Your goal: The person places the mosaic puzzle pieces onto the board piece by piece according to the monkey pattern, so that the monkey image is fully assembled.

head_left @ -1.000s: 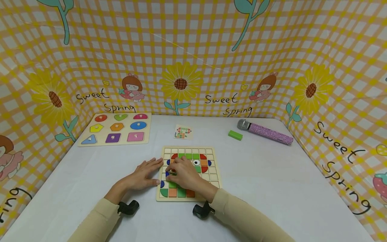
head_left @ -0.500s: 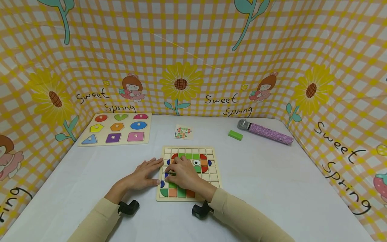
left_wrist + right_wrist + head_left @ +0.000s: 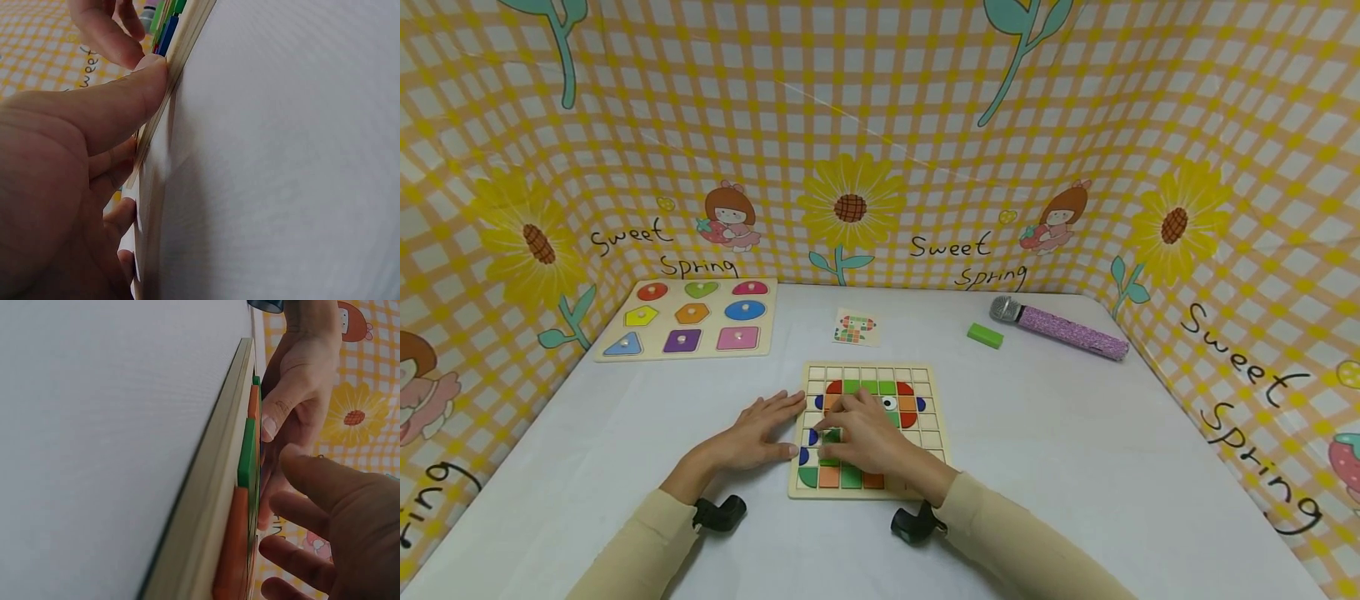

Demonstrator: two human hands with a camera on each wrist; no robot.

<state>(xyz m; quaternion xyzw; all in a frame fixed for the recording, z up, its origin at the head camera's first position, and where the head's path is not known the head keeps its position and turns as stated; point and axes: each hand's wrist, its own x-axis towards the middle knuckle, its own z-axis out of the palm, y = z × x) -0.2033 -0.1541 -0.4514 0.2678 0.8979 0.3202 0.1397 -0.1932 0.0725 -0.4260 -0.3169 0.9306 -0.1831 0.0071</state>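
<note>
A square wooden grid board (image 3: 937, 467) lies on the white table, with flat coloured tiles in many cells. My left hand (image 3: 751, 435) rests at the board's left edge, its fingers spread and its thumb touching the rim. Over the board's left half hovers my right hand (image 3: 867, 435), thumb and fingers apart with nothing seen between them. Beneath its fingertips sits a dark green tile (image 3: 831, 437), partly covered. Two blue half-round tiles (image 3: 804, 456) are just left of it. In the right wrist view, an orange tile (image 3: 231, 550) and a green tile (image 3: 247, 456) stand proud of the board.
Behind the board lies a small pattern card (image 3: 855, 327). A knob puzzle (image 3: 658, 337) with several coloured shapes is at the back left. At the back right are a green block (image 3: 984, 335) and a glittery purple microphone (image 3: 1067, 329). Patterned cloth (image 3: 925, 125) walls the table's back and sides.
My right hand has shifted slightly right, and its thumb and fingers have parted, leaving the dark green tile in the board more visible. The left hand has stayed put.
</note>
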